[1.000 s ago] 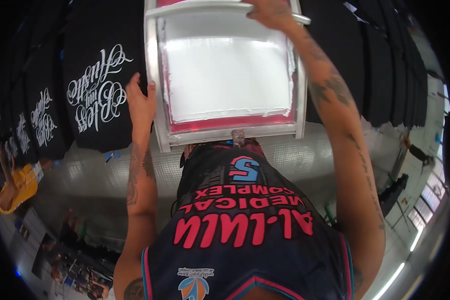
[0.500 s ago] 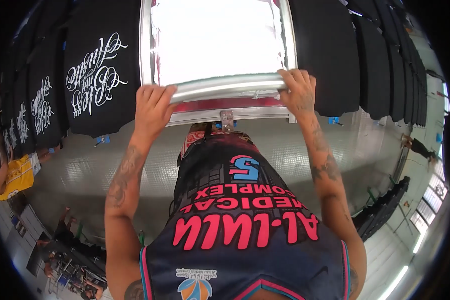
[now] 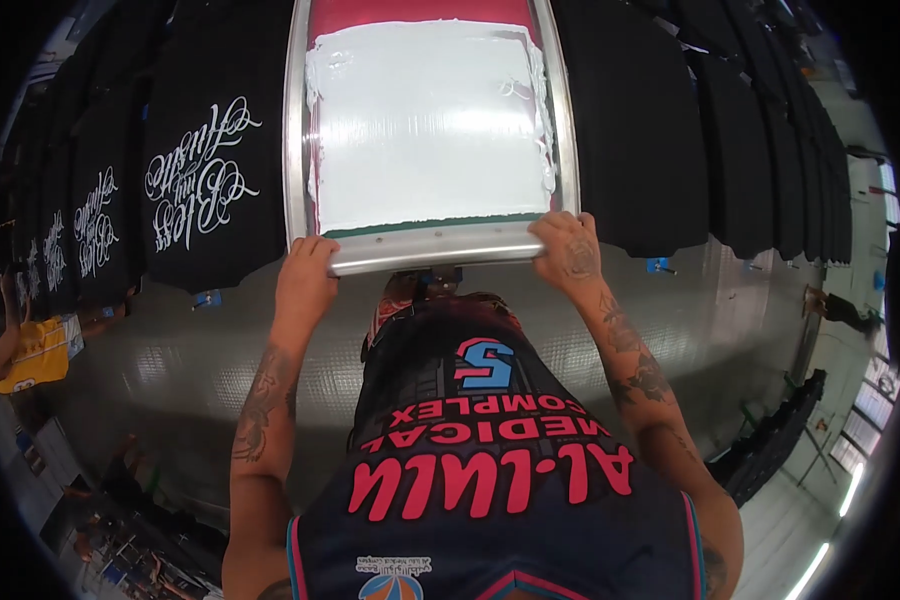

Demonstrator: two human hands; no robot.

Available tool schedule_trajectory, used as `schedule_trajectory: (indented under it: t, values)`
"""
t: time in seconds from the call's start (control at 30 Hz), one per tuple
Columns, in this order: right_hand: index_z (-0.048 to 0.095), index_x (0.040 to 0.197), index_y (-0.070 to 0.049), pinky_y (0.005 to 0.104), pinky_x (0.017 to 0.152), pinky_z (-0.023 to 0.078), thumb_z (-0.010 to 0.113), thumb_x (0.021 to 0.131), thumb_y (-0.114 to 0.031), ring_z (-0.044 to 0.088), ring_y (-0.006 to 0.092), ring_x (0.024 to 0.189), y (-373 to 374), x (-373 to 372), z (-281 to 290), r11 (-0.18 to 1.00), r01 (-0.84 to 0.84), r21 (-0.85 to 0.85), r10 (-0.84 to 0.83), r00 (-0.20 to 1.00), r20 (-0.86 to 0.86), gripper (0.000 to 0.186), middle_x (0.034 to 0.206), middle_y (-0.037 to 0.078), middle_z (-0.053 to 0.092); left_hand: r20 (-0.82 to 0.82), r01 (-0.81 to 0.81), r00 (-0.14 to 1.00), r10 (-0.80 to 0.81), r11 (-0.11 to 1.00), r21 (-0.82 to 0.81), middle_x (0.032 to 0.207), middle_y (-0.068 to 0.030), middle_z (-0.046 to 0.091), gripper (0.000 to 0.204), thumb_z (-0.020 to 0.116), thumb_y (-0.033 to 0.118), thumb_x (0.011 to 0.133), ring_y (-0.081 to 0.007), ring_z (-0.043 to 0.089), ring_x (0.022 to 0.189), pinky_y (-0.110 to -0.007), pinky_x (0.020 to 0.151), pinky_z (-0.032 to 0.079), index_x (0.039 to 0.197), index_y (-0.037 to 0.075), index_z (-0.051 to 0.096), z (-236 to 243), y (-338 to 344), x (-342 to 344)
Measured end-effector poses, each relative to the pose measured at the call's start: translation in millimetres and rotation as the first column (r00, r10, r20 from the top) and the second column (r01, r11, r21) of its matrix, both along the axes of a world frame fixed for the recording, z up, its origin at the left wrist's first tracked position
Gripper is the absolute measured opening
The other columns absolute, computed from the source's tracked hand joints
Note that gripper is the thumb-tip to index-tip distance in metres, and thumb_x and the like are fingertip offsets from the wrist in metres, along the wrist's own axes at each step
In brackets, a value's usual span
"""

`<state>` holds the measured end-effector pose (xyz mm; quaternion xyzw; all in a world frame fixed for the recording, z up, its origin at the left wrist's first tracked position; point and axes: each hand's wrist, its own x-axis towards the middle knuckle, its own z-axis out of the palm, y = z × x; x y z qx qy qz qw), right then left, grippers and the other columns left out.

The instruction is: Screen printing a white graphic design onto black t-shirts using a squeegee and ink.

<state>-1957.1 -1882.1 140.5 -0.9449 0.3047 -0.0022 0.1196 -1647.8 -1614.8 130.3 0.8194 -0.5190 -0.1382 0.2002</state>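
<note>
A long squeegee (image 3: 435, 254) with a metal handle and a green blade lies crosswise over the near end of a metal-framed printing screen (image 3: 296, 130). My left hand (image 3: 307, 275) is closed around its left end, and my right hand (image 3: 569, 250) grips the right end. White ink (image 3: 425, 120) coats most of the mesh, with ragged, thick edges along both sides. Beyond the coat, a strip of red mesh (image 3: 420, 12) shows at the far end. The squeegee hides the near bar of the screen.
Left of the screen hangs a row of black shirts (image 3: 195, 245) with white script lettering; plain black shirts (image 3: 635, 150) line the right. Blue-ended clamps (image 3: 207, 299) stick out below them. A person in a yellow top (image 3: 35, 355) stands at far left, over a grey floor (image 3: 720, 330).
Both hands have drawn the squeegee toward me, from over the mesh to the screen's near end. More of the ink and the red mesh beyond it now show.
</note>
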Motion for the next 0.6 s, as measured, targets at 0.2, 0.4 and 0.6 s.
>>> schedule_trajectory:
  t: [0.2, 0.4, 0.6]
  values:
    - [0.072, 0.093, -0.013, 0.0423, 0.075, 0.049, 0.068, 0.063, -0.005, 0.066, 0.0257, 0.085, -7.4, 5.0, -11.7, 0.996, -0.018, 0.087, 0.010, 0.996, 0.088, 0.031, 0.090, 0.005, 0.068, 0.112, 0.010, 0.993, -0.027, 0.989, 0.151, 0.103, -0.0109, 0.066, 0.035, 0.065, -0.006, 0.068, -0.0328, 0.061, 0.100, -0.044, 0.082, 0.055, 0.101, 0.005, 0.068, 2.5, -11.3, 1.1]
    - [0.070, 0.082, -0.010, 0.0433, 0.061, 0.053, 0.072, 0.054, -0.009, 0.065, 0.0301, 0.070, -43.2, 42.9, -23.1, 0.998, 0.014, -0.069, -0.005, 0.991, 0.132, 0.028, 0.074, 0.007, 0.064, 0.238, -0.004, 0.971, -0.010, 0.998, 0.058, 0.091, -0.0108, 0.064, 0.028, 0.066, -0.004, 0.065, -0.0354, 0.060, 0.093, -0.046, 0.074, 0.058, 0.091, 0.006, 0.063, -21.1, -67.0, 45.8]
    - [0.076, 0.089, -0.011, 0.0458, 0.076, 0.059, 0.071, 0.070, -0.031, 0.074, 0.0321, 0.084, -216.7, 169.3, -35.6, 0.984, 0.040, -0.174, -0.044, 0.999, -0.017, 0.028, 0.088, 0.013, 0.075, 0.424, 0.045, 0.904, -0.060, 0.998, 0.045, 0.091, -0.0159, 0.070, 0.012, 0.066, 0.007, 0.076, -0.0373, 0.067, 0.086, -0.045, 0.074, 0.061, 0.086, 0.003, 0.070, -34.0, -239.1, 177.0]
